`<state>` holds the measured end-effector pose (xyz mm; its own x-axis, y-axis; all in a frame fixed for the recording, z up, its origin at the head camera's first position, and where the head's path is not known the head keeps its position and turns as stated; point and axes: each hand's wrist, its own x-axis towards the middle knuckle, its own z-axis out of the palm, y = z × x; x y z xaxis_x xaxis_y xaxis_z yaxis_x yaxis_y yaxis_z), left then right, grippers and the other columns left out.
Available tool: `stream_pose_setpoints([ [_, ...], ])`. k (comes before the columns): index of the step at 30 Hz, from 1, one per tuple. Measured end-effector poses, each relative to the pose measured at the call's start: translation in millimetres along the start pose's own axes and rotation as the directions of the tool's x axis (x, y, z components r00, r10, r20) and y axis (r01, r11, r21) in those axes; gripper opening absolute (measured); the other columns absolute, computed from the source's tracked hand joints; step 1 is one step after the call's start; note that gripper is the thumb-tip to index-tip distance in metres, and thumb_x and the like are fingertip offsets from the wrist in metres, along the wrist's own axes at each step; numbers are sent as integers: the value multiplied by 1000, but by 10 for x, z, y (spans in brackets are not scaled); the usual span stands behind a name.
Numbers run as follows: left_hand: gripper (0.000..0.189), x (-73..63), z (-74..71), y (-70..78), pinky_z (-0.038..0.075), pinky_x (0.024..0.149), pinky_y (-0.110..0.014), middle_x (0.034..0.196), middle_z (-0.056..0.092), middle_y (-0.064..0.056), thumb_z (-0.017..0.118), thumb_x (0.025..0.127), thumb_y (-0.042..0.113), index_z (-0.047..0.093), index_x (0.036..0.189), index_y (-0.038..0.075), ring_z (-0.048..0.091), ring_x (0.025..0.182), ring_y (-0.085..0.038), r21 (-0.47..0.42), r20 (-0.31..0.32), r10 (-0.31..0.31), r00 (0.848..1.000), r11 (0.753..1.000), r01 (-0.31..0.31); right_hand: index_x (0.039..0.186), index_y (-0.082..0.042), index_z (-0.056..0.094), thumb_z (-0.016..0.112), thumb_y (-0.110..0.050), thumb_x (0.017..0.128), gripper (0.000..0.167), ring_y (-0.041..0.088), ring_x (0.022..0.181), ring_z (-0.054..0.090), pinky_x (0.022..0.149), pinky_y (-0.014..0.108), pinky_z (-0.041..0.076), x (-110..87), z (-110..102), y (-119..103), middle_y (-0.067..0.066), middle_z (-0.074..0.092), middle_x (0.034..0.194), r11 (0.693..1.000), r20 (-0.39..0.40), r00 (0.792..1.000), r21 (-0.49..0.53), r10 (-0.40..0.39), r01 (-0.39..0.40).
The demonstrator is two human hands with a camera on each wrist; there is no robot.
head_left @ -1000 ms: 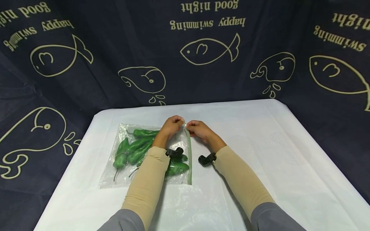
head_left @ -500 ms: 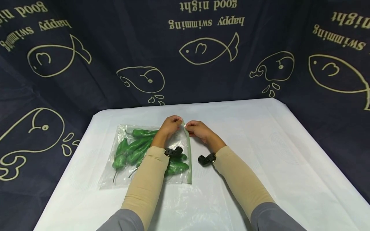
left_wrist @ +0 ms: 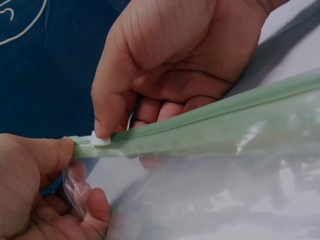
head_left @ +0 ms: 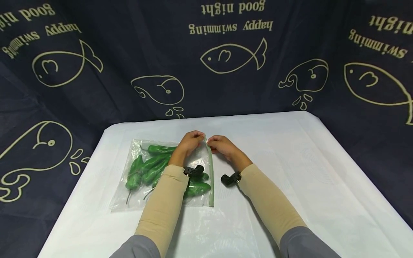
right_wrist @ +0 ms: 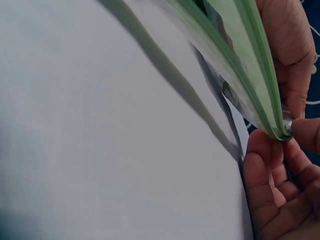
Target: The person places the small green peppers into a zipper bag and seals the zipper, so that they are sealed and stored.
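A clear zip bag [head_left: 200, 157] with a green closure strip [left_wrist: 200, 122] lies flat, its strip side facing right. Several green peppers [head_left: 158, 163] lie inside it, some hidden by the left arm. My left hand [head_left: 191, 140] pinches the bag's far corner at the end of the strip. Right beside it, my right hand [head_left: 222, 145] grips the white slider [left_wrist: 101, 140], thumb on top and fingers beneath. In the right wrist view, the two green edges [right_wrist: 260, 65] of the bag's mouth stand apart and meet near the fingertips of the right hand [right_wrist: 285, 195].
The bag rests on a table with a white cover [head_left: 290, 172]. A dark blue cloth [head_left: 245, 93] printed with fish and whales hangs behind and along both sides. Each wrist wears a black camera on a strap.
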<state>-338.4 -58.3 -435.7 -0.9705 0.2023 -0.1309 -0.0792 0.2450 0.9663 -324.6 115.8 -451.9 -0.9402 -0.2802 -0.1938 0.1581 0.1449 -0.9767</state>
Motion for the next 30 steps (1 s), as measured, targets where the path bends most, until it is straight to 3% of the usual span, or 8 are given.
stream_pose_setpoints([
  [9,15,-10,16,-6,44,68,-24,96,59,-3,55,102,12,64,104,1,51,79,-15,-24,-5,3,1000,1000,-4,104,0,66,59,-14,97,17,15,72,57,59,25,52,26,32,-62,6,61,83,997,-48,999,-76,-14,10],
  [20,17,-31,29,-2,45,69,-25,94,58,-2,57,102,15,66,106,0,50,82,-14,-55,-53,-1,999,998,-2,101,-1,66,60,-13,97,14,15,69,55,58,26,51,-9,51,-100,6,59,81,991,-41,999,-131,-16,11],
  [30,17,-42,44,-9,45,70,-24,97,59,-3,57,101,13,66,107,-1,51,85,-16,-59,-59,-3,998,998,-1,101,2,64,59,-11,97,14,15,63,55,56,25,52,-80,52,-90,7,58,76,991,-12,1000,-133,-6,4],
])
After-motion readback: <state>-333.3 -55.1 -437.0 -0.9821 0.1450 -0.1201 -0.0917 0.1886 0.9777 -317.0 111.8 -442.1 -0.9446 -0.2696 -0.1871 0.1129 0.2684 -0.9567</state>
